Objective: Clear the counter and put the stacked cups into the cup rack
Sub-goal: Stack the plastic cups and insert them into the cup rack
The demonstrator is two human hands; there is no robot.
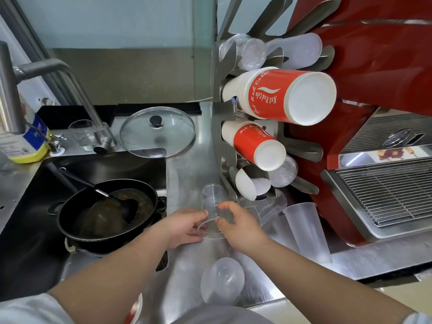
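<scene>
Both hands grasp a clear plastic cup (214, 206) lying on the steel counter (187, 174) before the metal cup rack (218, 146): left hand (184, 226) at its rim, right hand (238, 226) over its side. Its transparent outline blurs against the steel.

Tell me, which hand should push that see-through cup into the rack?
Right, probably: the right hand grips the clear plastic cup on the side nearer the steel cup rack; the left hand is sink-side.
</scene>
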